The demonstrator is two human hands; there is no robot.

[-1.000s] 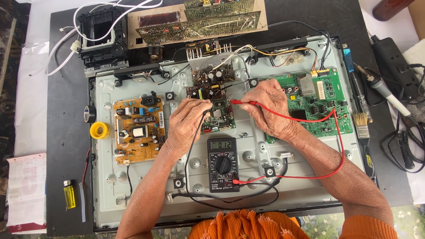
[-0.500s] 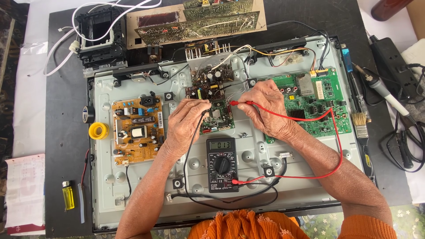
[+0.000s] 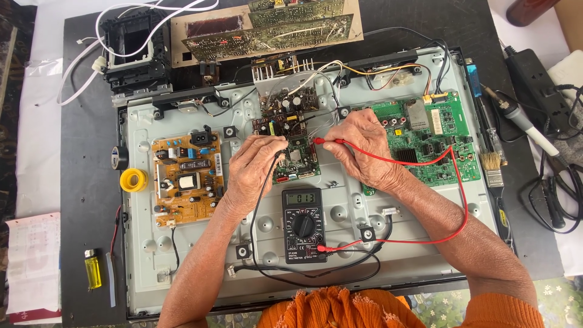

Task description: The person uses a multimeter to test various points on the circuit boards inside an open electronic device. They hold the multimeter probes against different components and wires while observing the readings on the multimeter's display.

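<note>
Red probe [image 3: 331, 141] is pinched in right hand [image 3: 364, 149], black probe [image 3: 278, 157], apparently, in left hand [image 3: 255, 173]; tips are best held steady on small board [image 3: 296, 159] while multimeter [image 3: 303, 225] is read.

A broad black rubber-like work mat [image 3: 85, 182] fills most of the frame, lying over a white cloth-covered tabletop [image 3: 36, 140] that shows along the left edge and again at the upper right. At the far left edge a strip of dark mottled stone-like surface [image 3: 7, 121] is visible, and in the lower right corner a pale green patterned cloth with small white flowers [image 3: 562, 297] peeks out below the mat. The light is bright, even and soft, casting only faint shadows across the surfaces.
</note>
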